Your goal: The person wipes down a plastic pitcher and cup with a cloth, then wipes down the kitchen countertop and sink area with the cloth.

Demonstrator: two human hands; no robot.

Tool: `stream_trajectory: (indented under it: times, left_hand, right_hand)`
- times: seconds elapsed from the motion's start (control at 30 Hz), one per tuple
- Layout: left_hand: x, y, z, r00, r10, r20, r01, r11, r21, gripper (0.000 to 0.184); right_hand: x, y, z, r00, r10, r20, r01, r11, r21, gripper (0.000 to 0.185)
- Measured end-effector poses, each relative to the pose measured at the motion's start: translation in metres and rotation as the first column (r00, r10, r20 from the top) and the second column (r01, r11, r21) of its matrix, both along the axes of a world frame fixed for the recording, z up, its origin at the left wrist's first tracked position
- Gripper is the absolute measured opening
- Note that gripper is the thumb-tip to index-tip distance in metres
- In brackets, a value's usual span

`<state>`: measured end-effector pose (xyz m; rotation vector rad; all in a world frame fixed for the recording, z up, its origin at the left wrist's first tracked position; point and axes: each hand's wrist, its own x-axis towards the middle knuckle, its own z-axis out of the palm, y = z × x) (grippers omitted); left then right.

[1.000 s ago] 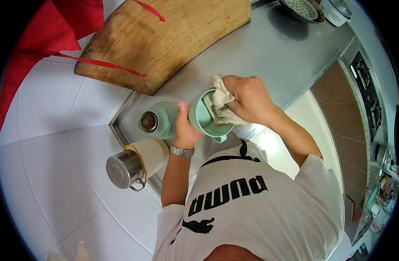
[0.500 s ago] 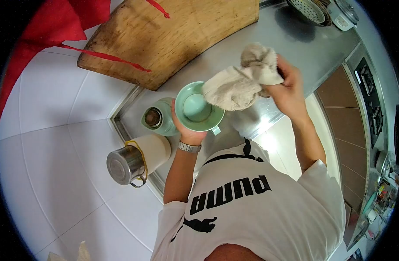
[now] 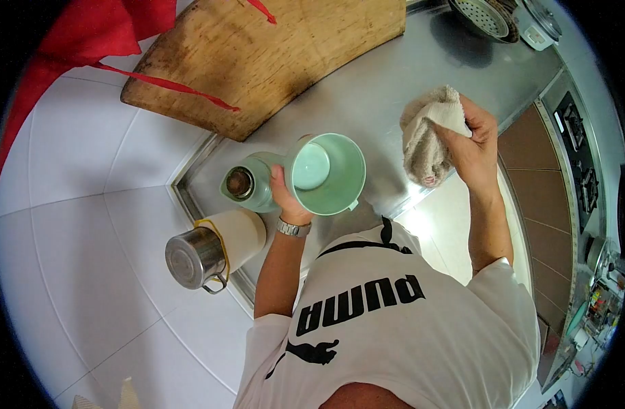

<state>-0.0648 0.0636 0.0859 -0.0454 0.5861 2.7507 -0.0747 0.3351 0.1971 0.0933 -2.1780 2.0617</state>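
My left hand [image 3: 290, 200] is closed around the side of a pale green cup [image 3: 343, 178], whose open mouth faces up and tilts to the right. The inside of the cup shows nothing in it. Held in my right hand [image 3: 470, 146] is a bunched beige cloth [image 3: 427, 136], which is off to the right and apart from the cup. Just left of my left hand stands a green thermos flask [image 3: 261, 184] with a dark, round stopper [image 3: 239, 183]. Nearer to me is a cream flask [image 3: 243, 237] with a metal cup [image 3: 195, 260] over its top.
A large wooden cutting board [image 3: 271, 61] lies across the far side of the steel counter [image 3: 387, 75]. Red fabric [image 3: 101, 31] with strings hangs at the upper left. A colander [image 3: 483, 15] and a white rice cooker [image 3: 536, 27] stand far right, near a gas stove [image 3: 580, 157].
My right hand has drawn the cloth away from the cup, to the right and slightly down. My left hand has tilted the cup's mouth further to the right.
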Motion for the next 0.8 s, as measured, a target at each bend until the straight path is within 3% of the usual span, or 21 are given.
stream_trajectory:
  times: [0.03,0.07,0.1,0.17,0.23,0.27,0.3,0.37,0.43,0.5,0.57,0.7,0.77,0.8]
  left_hand:
    - [0.000,0.002,0.001,0.998,0.013,-0.054,-0.022,0.987,-0.161,0.072]
    - [-0.001,0.003,0.002,0.994,0.018,-0.103,-0.050,0.946,-0.319,0.073]
    - [-0.002,0.004,0.001,0.992,0.009,-0.124,-0.043,0.961,-0.273,0.075]
    - [-0.002,0.007,0.000,0.989,0.001,-0.145,-0.035,0.973,-0.229,0.077]
    - [-0.002,0.010,0.002,0.991,0.062,-0.117,-0.103,0.916,-0.387,0.077]
    - [-0.003,0.011,0.000,0.991,0.059,-0.117,-0.100,0.917,-0.387,0.077]
    - [-0.005,0.012,-0.003,0.991,0.071,-0.115,-0.112,0.910,-0.400,0.079]
    - [-0.005,0.016,-0.004,0.990,0.079,-0.115,-0.120,0.904,-0.411,0.081]
    - [-0.004,0.021,0.001,0.977,0.101,-0.187,-0.190,0.807,-0.560,0.082]
    - [-0.004,0.026,0.006,0.974,0.093,-0.204,-0.198,0.788,-0.583,0.083]
    - [-0.005,0.019,-0.004,0.963,-0.014,-0.271,-0.181,0.711,-0.680,0.073]
    - [0.000,0.016,-0.007,0.967,-0.004,-0.256,-0.187,0.671,-0.718,0.073]
    - [0.002,0.017,-0.007,0.927,0.020,-0.375,-0.359,0.341,-0.869,0.087]
    - [0.002,0.019,-0.003,0.924,0.023,-0.381,-0.366,0.342,-0.866,0.087]
  right_hand:
    - [0.000,-0.002,0.002,1.000,0.000,0.000,0.000,1.000,0.000,0.019]
    - [-0.001,-0.003,0.007,0.990,0.080,-0.113,-0.075,0.996,0.051,0.021]
    - [-0.002,-0.004,0.009,0.962,0.164,-0.220,-0.143,0.984,0.109,0.022]
    - [0.004,-0.009,0.011,0.946,0.227,-0.232,-0.200,0.970,0.136,0.024]
    - [0.009,-0.023,0.019,0.878,0.298,-0.374,-0.183,0.932,0.312,0.025]
    - [0.012,-0.026,0.022,0.856,0.356,-0.376,-0.161,0.874,0.459,0.032]
    - [0.016,-0.034,0.024,0.857,0.353,-0.377,-0.157,0.874,0.461,0.032]
    - [0.021,-0.050,0.027,0.855,0.461,-0.236,-0.049,0.526,0.849,0.039]
    - [0.018,-0.062,0.010,0.865,0.455,-0.210,-0.073,0.530,0.845,0.039]
    - [0.011,-0.065,-0.001,0.873,0.452,-0.184,-0.101,0.537,0.838,0.040]
    - [0.006,-0.068,-0.005,0.890,0.447,-0.090,-0.139,0.454,0.880,0.032]
    - [-0.003,-0.071,-0.014,0.852,0.518,0.070,-0.291,0.360,0.886,0.026]
    - [-0.010,-0.070,-0.021,0.751,0.558,0.354,-0.523,0.173,0.835,0.021]
    - [-0.012,-0.070,-0.021,0.752,0.558,0.350,-0.517,0.170,0.839,0.021]
